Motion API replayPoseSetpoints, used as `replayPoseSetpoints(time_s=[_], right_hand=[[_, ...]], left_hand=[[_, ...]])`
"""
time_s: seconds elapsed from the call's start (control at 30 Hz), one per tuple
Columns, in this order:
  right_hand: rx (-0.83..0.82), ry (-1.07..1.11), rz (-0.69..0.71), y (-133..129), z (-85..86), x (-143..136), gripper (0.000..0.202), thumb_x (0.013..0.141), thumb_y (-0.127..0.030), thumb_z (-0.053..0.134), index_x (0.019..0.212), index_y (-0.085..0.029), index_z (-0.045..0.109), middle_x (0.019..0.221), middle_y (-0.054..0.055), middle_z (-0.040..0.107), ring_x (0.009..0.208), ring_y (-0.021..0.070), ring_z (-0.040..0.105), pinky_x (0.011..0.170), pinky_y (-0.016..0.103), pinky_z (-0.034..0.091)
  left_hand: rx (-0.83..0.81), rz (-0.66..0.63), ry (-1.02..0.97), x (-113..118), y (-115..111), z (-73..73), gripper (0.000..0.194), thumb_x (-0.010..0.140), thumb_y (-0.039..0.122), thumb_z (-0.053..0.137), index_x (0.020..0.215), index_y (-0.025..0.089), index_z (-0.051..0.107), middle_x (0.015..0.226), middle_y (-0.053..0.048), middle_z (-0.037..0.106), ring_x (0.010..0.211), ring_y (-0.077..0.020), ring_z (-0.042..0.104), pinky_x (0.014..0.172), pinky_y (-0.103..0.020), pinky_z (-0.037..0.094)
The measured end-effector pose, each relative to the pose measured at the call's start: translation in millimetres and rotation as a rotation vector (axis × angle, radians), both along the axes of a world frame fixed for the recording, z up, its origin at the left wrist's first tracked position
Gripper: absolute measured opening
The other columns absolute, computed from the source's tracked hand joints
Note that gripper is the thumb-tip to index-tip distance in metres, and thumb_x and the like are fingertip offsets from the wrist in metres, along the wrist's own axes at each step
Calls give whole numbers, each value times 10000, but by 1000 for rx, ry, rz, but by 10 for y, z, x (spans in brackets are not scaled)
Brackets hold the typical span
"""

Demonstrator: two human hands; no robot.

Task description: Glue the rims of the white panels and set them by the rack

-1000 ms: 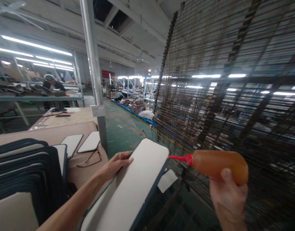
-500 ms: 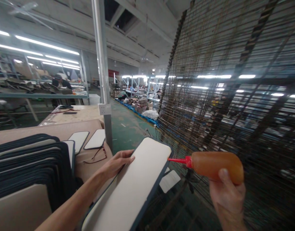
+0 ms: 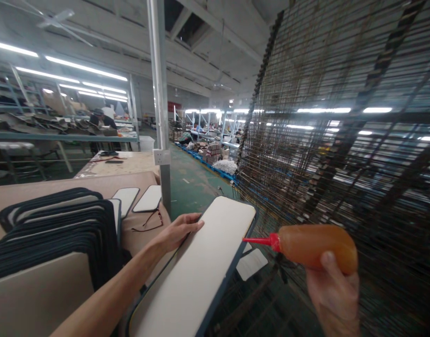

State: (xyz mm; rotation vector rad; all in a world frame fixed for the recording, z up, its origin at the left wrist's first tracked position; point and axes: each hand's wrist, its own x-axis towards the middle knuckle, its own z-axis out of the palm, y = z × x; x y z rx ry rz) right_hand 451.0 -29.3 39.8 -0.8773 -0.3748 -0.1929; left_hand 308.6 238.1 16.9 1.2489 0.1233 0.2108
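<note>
My left hand (image 3: 183, 229) grips the left edge of a long panel (image 3: 204, 257), white-faced with rounded corners and a dark blue rim. The thumb lies on the white face; the other fingers are partly hidden behind it. In my right hand (image 3: 336, 285) is a squeeze bottle (image 3: 316, 245) of amber liquid, held on its side. Its thin red nozzle (image 3: 258, 241) points left, and the tip meets the panel's right edge, a little below the upper right corner. A faint yellowish line runs along that edge near the corner.
To the left, a stack of dark-rimmed panels (image 3: 56, 234) stands on a pinkish table (image 3: 141, 180), with two white panels and eyeglasses (image 3: 149, 222) behind. A metal post (image 3: 158, 93) rises ahead. Wire rack (image 3: 327, 140) fills the right side. A person (image 3: 102, 121) sits farther back.
The nozzle tip has slid down the panel's right edge, away from the upper corner. My view has turned slightly left, so the surroundings sit farther right.
</note>
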Motion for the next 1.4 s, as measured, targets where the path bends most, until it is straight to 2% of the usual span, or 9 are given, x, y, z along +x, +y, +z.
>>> replayPoseSetpoints(time_s=[0.13,0.3,0.43,0.57,0.7,0.87,1.13,1.3,1.4], right_hand=[[-6,17,38,-14,-27,-31,221,664,-231,699,879,-227,648,766,-35,665,737,116,601,732,234,474],[-48,43,11,-26,-87,-35,268,633,-256,727,886,-224,646,769,-30,662,732,120,593,695,239,465],[-47,29,-10,-22,-93,-52,295,608,-268,741,883,-220,646,755,-21,660,725,138,599,701,270,467],[-92,51,36,-29,-82,-85,296,607,-283,737,880,-211,651,766,3,665,728,165,606,724,313,477],[-94,62,50,-39,-120,-108,378,619,-293,729,979,-229,631,856,4,677,761,157,614,727,289,473],[-105,93,78,-35,-136,-151,468,555,-292,767,997,-245,624,905,14,680,730,176,631,714,310,497],[-152,110,133,-56,-159,-212,505,610,-302,726,1090,-247,578,952,35,679,783,195,641,726,316,512],[-182,101,172,-58,-202,-237,446,651,-306,691,1080,-247,586,980,35,671,868,214,632,773,339,502],[-188,119,171,-68,-217,-257,447,643,-305,700,1074,-260,588,945,19,677,852,205,634,790,334,494]], left_hand=[[-7,21,20,-1,-10,20,419,708,291,682,1073,99,614,821,-105,693,635,-169,636,564,-243,486],[8,48,19,0,-24,41,428,700,298,688,1070,95,616,830,-106,693,621,-156,630,556,-231,482],[5,82,33,-2,-33,64,410,701,300,685,1057,107,621,803,-86,690,619,-152,627,549,-228,476],[5,102,48,-21,-33,78,399,697,300,688,1040,107,623,768,-73,683,602,-147,622,535,-225,474],[-7,118,58,-33,-17,77,384,683,299,700,1002,99,625,756,-76,685,579,-143,620,526,-228,482],[-25,161,82,-13,-1,115,395,619,308,747,928,90,632,718,-72,688,555,-143,620,518,-230,489],[-30,193,100,47,39,164,398,547,336,784,828,94,642,653,-60,680,521,-155,616,489,-239,476],[-31,209,111,98,104,171,360,533,318,787,776,98,638,661,-63,687,498,-150,609,481,-244,468],[-32,209,109,128,135,173,353,528,302,787,774,95,641,657,-64,686,498,-153,610,491,-253,472]])
